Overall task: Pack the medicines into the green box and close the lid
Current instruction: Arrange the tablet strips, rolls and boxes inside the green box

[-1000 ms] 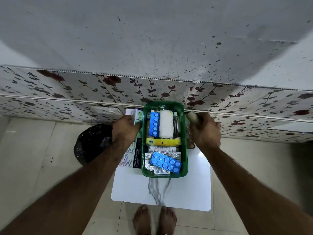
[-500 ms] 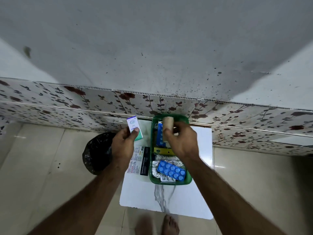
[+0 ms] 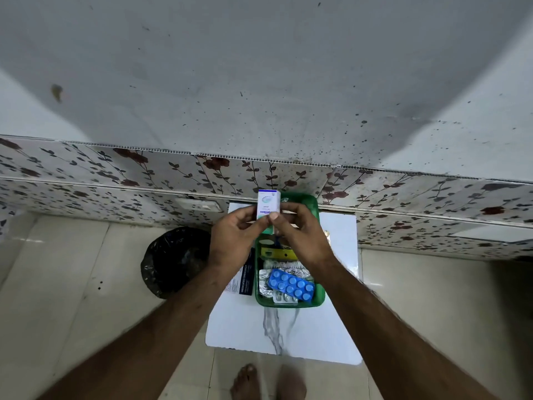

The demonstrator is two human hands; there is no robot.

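The green box stands open on a small white table. Inside lie a blue blister pack, silver foil strips and a yellow item. Both hands hold a small white-and-teal medicine carton upright above the box's far left corner. My left hand grips it from the left, my right hand from the right, thumb on its front. My hands hide the box's far half.
A dark printed carton lies flat on the table, left of the box. A black bag sits on the tiled floor to the left. The floral wall panel rises just behind the table. My feet are below the table's near edge.
My right hand let go of the beige roll inside the box and moved left onto the carton. My left hand brought the carton right and up, over the box's corner.
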